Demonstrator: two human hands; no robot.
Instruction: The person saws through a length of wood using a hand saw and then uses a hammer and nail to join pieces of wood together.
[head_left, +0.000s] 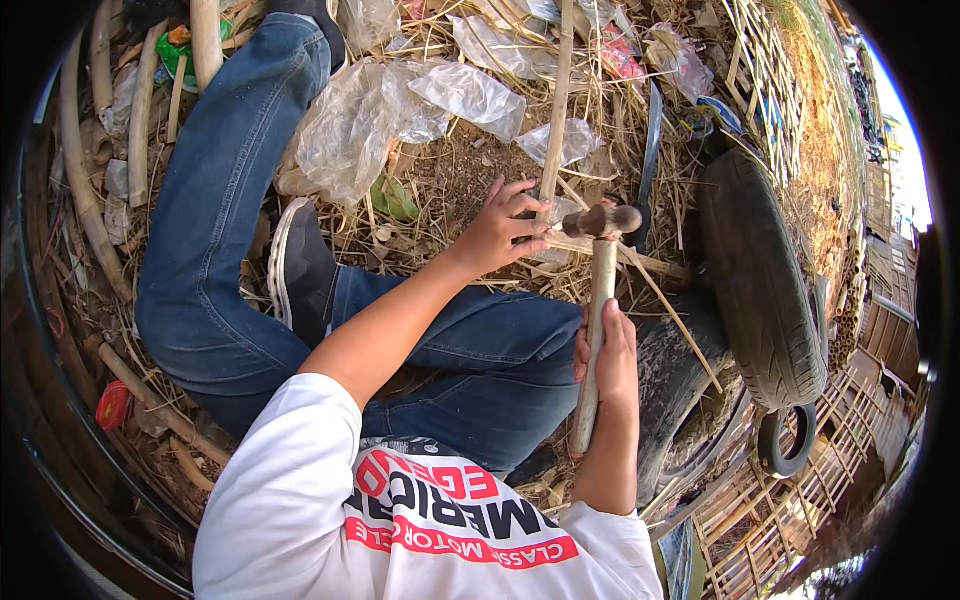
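Note:
My right hand [612, 350] is wrapped round the wooden handle of a hammer [594, 340]. The rusty metal hammer head points away from me, close to the fingertips of my left hand [503, 228]. Those left fingers are bent against the lower part of a long bamboo stick [560, 95], which runs up to the far edge; their tips are partly hidden by the stick. Just right of the hammer head lies a machete [652, 150] with a dark handle. A thin bamboo strip [675, 318] slants down to the right from beneath the hammer.
Crumpled clear plastic sheets [350, 125] lie among straw beyond my hands. A worn tire [757, 280] stands at the right, with a small black tire [787, 440] below it. My bent legs in jeans [235, 190] flank the ground at left. Bamboo poles [75, 170] lie far left.

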